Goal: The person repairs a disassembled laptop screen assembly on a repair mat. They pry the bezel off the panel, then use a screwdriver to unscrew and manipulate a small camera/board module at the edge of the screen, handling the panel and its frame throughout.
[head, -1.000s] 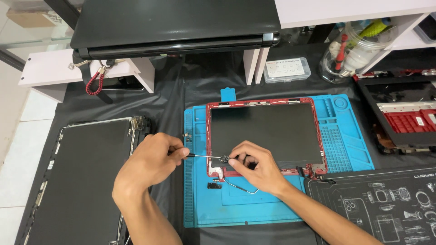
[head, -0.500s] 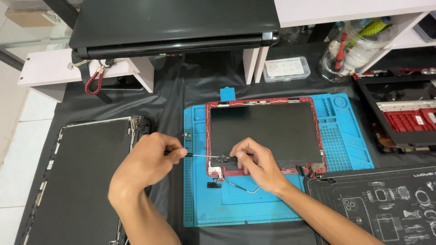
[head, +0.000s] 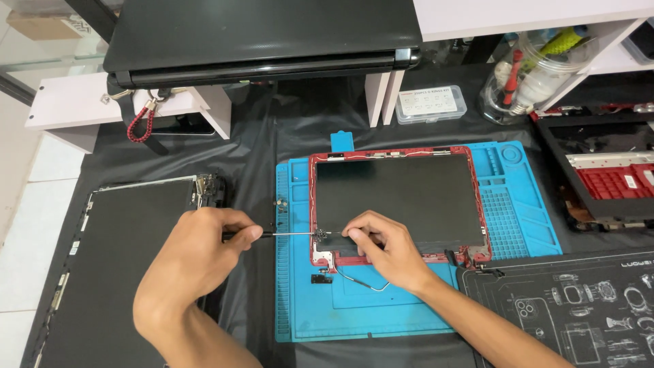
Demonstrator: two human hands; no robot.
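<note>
Left hand's (head: pixel 194 262) grip closes round a screwdriver (head: pixel 286 234); behind, a clear rectangular white-labelled box (head: pixel 431 103).

we see the screen frame (head: pixel 398 197) lying on the work mat (head: pixel 518 218) at the middle of the counter (head: pixel 272 136). a loose panel (head: pixel 116 259) lies left of the mat, an opened laptop base (head: pixel 606 177) right of it, a closed laptop (head: pixel 262 34) on a shelf behind, and a second mat (head: pixel 579 307) at the near right.
</note>
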